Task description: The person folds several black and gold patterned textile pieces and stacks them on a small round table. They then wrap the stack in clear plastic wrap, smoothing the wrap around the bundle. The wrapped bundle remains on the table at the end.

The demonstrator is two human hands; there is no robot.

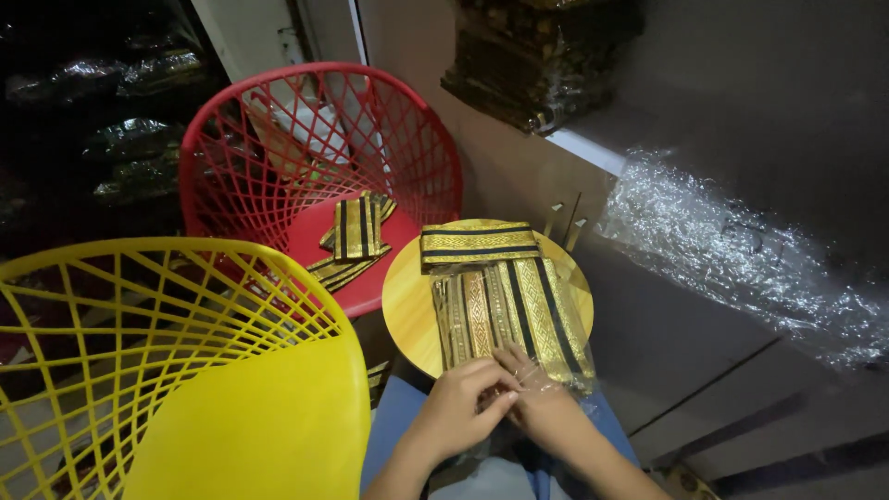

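The right hand (544, 407) lies partly inside a clear bag (519, 319) of black-and-gold cloth, its fingers blurred by the plastic, so whether it grips anything is hard to tell. The left hand (460, 403) pinches the bag's near edge. The bag lies on a round wooden stool (412, 310), with a folded band (478, 243) at the stool's far side. Left of the stool stand a red chair (315, 139) holding more bands (356, 231) and a yellow chair (213, 389). Right of the stool, crumpled plastic (741, 250) lies on the dim floor.

Gold-and-black striped, patterned trim strips (514, 310) on the yellow wooden round stool top (412, 306); a matching gold-black bundle (356, 227) on the red lattice chair (315, 148); yellow lattice chair (185, 389) nearest.
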